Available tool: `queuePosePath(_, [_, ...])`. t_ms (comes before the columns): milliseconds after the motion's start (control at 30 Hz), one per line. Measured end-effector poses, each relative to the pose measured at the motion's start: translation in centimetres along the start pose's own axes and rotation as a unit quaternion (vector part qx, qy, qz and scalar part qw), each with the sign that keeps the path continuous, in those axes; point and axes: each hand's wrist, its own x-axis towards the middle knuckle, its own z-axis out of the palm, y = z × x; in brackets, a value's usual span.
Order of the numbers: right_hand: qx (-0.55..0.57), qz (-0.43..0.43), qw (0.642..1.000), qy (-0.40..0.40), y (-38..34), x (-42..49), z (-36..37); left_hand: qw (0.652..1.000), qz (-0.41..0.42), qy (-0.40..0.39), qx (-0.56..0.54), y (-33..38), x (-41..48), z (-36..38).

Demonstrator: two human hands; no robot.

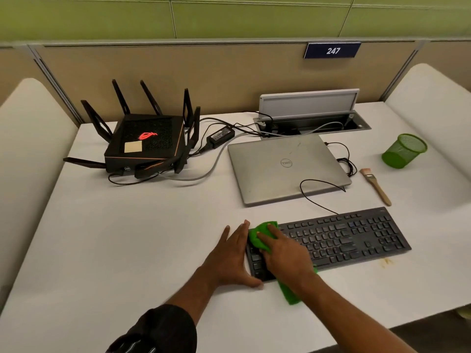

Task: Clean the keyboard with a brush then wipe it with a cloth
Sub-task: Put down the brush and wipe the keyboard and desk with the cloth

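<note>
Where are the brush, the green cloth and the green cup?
brush [379, 190]: head view, on the wooden handle.
green cloth [289, 293]: head view, on the loose end near the wrist.
green cup [404, 152]: head view, on its mesh side.

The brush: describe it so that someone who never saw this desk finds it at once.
Start at the closed silver laptop. Right of it, nearer than the green mesh cup, the brush lies on the desk. Only it has a wooden handle and pale bristles.
</note>
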Motion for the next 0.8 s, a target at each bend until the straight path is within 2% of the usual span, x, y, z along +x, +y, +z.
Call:
queuePosePath(100, [-0.024,0.047,0.999,-0.004,1.9,0.1,-0.9,1.000,-0.004,0.001,-0.012,0.0,0.0,-0.1])
queuePosePath(167, [-0.012,0.058,0.998,-0.009,0.6,0.3,-1.2,1.000,-0.003,0.007,-0.017,-0.1,0.0,-0.2])
queuePosePath(300, [0.008,-0.014,0.999,-0.029,-2.6,0.0,-0.1,0.999,0.000,0.016,-0.029,0.0,-0.1,-0.1])
queuePosePath(433, [-0.072,-0.064,0.994,-0.058,-0.2,0.3,-1.3,1.000,0.003,0.014,-0.011,-0.2,-0.2,-0.1])
queuePosePath(500, [-0.094,-0.070,0.992,-0.044,0.1,0.7,-1.9,1.000,0.002,0.015,-0.004,-0.3,-0.2,-0.1])
queuePosePath(633, [-0.048,-0.057,0.996,-0.040,-1.3,0.8,-1.2,1.000,-0.002,0.015,-0.007,-0.2,-0.1,-0.1])
queuePosePath(800, [-0.092,-0.156,0.980,-0.086,1.2,-1.7,-0.7,1.000,-0.005,0.013,0.011,-0.3,0.0,0.2])
